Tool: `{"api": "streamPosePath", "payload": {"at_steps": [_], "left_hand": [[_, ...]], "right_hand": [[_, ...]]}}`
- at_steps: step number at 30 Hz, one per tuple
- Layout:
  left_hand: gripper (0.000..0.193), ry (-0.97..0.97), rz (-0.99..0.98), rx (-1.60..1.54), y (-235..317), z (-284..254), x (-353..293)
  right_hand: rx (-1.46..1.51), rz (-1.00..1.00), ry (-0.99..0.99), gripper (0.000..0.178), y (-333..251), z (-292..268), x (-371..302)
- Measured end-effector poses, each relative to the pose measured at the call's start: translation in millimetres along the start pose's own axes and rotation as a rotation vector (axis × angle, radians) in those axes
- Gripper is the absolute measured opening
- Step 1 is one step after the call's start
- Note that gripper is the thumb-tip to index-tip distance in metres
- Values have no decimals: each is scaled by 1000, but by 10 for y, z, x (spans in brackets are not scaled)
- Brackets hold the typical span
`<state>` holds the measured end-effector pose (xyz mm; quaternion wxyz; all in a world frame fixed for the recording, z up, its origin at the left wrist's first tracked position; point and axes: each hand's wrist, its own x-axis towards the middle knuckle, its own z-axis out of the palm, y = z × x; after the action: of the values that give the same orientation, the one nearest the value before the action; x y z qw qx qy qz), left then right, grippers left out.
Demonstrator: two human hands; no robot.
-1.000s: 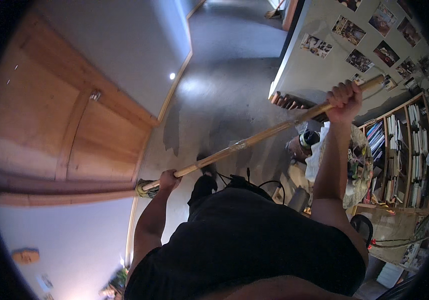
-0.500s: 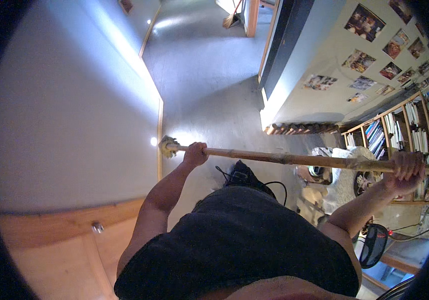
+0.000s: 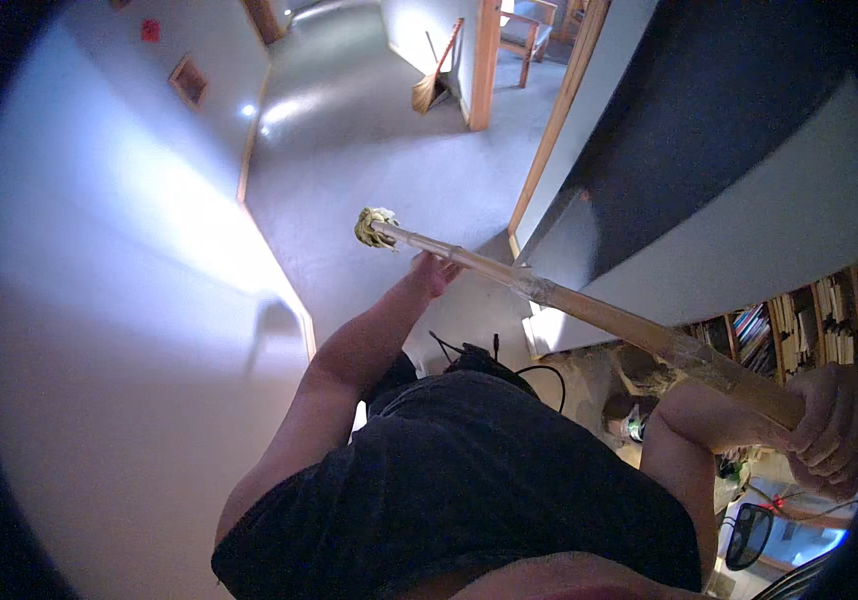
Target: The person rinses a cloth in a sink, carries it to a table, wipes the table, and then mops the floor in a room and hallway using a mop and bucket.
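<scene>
A string mop with a thick bamboo handle (image 3: 604,317) crosses in front of me on a slant. Its small yellowish mop head (image 3: 376,229) is raised at the far left end, over the corridor floor. My left hand (image 3: 437,275) is closed round the handle from below, not far from the head, its fingers partly hidden by the pole. At the near right end, my right hand (image 3: 834,432) has its fingers wrapped round the butt of the pole. Clear tape binds the handle in places.
A grey corridor floor (image 3: 369,150) leads ahead between a white wall (image 3: 129,330) on the left and a dark-and-white panel (image 3: 689,190) on the right. Further on, a straw broom (image 3: 429,92) leans beside a door post. Bookshelves (image 3: 799,325) stand at right.
The mop has swung from nearly level to slanting, its head farther ahead and its butt end lower right. My view has turned, showing more corridor ahead.
</scene>
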<state>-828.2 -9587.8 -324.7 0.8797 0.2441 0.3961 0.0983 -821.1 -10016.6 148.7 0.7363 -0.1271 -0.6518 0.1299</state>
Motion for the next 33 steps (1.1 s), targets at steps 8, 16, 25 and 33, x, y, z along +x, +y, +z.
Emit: {"api": "streamPosePath", "payload": {"at_steps": [8, 16, 25, 33], "left_hand": [[41, 185, -282, -316, 1288, 1494, 1230], [10, 41, -555, 199, 1893, 2829, 2765], [19, -110, -602, 432, 2175, 4577, 4630], [24, -149, -625, 475, 2099, 6354, 5713]], "right_hand": [[-147, -82, -41, 25, 1798, -877, 873], [-255, 23, 78, 24, 2640, -1931, 1451], [-551, 71, -41, 30, 3649, -3572, 2001], [-773, -20, 184, 34, 4044, -5330, 2467]]}}
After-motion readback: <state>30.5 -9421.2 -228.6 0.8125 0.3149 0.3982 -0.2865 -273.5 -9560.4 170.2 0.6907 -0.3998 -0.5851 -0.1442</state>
